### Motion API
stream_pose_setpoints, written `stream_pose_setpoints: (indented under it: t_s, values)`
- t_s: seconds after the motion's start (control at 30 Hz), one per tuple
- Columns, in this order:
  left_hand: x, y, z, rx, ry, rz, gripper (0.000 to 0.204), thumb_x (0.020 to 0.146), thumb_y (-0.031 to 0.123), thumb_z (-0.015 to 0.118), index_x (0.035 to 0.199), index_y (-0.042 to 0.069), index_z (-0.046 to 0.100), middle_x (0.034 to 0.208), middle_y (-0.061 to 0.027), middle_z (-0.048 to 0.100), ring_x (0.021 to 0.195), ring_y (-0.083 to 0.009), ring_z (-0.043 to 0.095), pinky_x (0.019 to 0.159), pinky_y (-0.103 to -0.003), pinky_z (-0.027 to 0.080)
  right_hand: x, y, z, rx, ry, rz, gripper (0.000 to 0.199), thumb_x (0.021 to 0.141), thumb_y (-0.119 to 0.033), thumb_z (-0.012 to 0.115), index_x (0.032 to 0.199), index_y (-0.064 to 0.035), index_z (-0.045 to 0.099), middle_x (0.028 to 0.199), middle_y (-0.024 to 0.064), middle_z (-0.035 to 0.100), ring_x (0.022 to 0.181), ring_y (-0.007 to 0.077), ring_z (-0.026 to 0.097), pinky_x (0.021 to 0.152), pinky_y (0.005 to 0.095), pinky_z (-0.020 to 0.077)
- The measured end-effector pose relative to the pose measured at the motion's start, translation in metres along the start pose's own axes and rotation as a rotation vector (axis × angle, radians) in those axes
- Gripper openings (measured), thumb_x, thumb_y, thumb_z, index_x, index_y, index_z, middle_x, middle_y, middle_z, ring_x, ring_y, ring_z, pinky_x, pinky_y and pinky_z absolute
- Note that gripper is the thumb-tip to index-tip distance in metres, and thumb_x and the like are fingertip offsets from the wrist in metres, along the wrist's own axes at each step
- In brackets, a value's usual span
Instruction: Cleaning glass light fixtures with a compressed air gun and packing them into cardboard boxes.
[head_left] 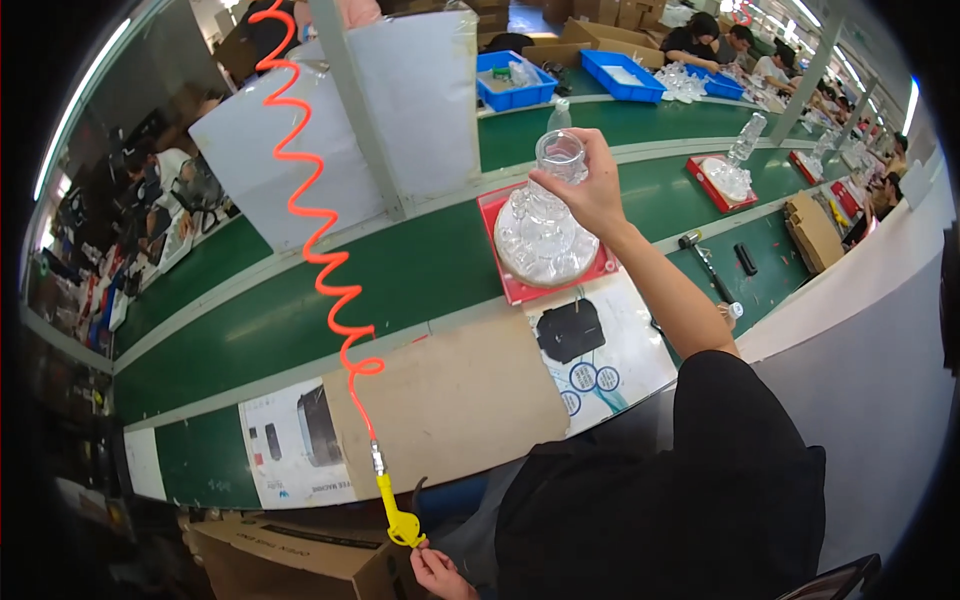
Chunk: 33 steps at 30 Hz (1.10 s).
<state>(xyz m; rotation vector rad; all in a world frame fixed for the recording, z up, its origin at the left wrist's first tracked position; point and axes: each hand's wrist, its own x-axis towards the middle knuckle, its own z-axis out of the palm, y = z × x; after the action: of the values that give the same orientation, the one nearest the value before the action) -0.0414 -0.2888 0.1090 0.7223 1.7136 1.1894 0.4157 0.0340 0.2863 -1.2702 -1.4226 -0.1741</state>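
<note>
My right hand [592, 190], its arm stretched forward from a black sleeve, is closed round the upper part of a clear vessel [561, 152] with an open round mouth. Beneath it, a round base crowded with clear parts [540, 250] rests in a red square tray [515, 290] on the green belt. Low at the front, my left hand [440, 574] has its fingertips closed on the end of a yellow air blow gun [400, 522]. That gun hangs nose-up from a coiled orange hose [322, 235].
Flattened cardboard [450, 400] covers the near bench. More red trays [722, 185] with clear pieces stand along the belt to the right. A hammer [708, 265] lies there too. Blue bins [515, 95] line the far bench, where people work. A cardboard box [290, 555] sits below.
</note>
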Motion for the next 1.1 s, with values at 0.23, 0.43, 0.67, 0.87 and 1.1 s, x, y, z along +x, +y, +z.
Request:
stream_pose_setpoints:
  t_s: [0.23, 0.43, 0.67, 0.87, 1.1]
  values:
    - [0.011, 0.003, 0.026, -0.131, 0.039, 0.149, 0.017, 0.097, 0.010, 0.048, 0.110, -0.001, 0.052, 0.072, 0.0036, 0.045, 0.057, -0.0017, 0.034, 0.050, -0.017, 0.025, -0.066, -0.065, 0.036, 0.363, -0.179, 0.164, 0.056, 0.070, -0.007, 0.083, 0.108, -0.0045, 0.042, 0.098, 0.0046, 0.053, 0.094, 0.0125, 0.058, 0.083, 0.0272, 0.0510]
    - [0.032, 0.006, 0.054, -0.094, -0.037, 0.268, 0.026, 0.098, 0.012, 0.048, 0.122, 0.002, 0.046, 0.082, 0.0038, 0.046, 0.057, 0.0004, 0.033, 0.049, -0.016, 0.024, -0.126, -0.117, 0.048, 0.466, -0.364, 0.117, 0.065, 0.063, -0.013, 0.088, 0.108, -0.0037, 0.042, 0.103, 0.0075, 0.048, 0.095, 0.0154, 0.058, 0.085, 0.0287, 0.0502]
    - [0.045, 0.014, 0.071, -0.089, -0.097, 0.284, 0.028, 0.096, 0.010, 0.049, 0.123, 0.001, 0.046, 0.082, 0.0023, 0.049, 0.054, 0.0008, 0.032, 0.047, -0.016, 0.023, -0.138, -0.115, 0.047, 0.604, -0.714, 0.020, 0.075, 0.071, -0.021, 0.083, 0.129, -0.0035, 0.039, 0.119, 0.0100, 0.050, 0.108, 0.0188, 0.052, 0.092, 0.0312, 0.0428]
    - [0.035, -0.002, 0.062, -0.149, -0.137, 0.179, 0.027, 0.097, 0.010, 0.047, 0.122, -0.001, 0.046, 0.078, 0.0016, 0.050, 0.052, 0.0014, 0.031, 0.045, -0.016, 0.022, -0.209, -0.021, 0.011, 0.092, -0.779, 0.564, 0.023, 0.090, -0.020, 0.063, 0.096, 0.0011, 0.056, 0.080, 0.0073, 0.063, 0.075, 0.0129, 0.061, 0.069, 0.0280, 0.0490]
    - [0.030, -0.035, 0.028, -0.130, -0.023, 0.020, 0.020, 0.097, 0.012, 0.049, 0.115, 0.002, 0.050, 0.073, 0.0036, 0.047, 0.053, 0.0013, 0.031, 0.046, -0.016, 0.022, -0.297, 0.005, -0.007, -0.205, -1.217, 0.739, 0.049, 0.081, -0.049, 0.066, 0.093, -0.0012, 0.061, 0.078, 0.0156, 0.067, 0.073, 0.0281, 0.067, 0.067, 0.0367, 0.0516]
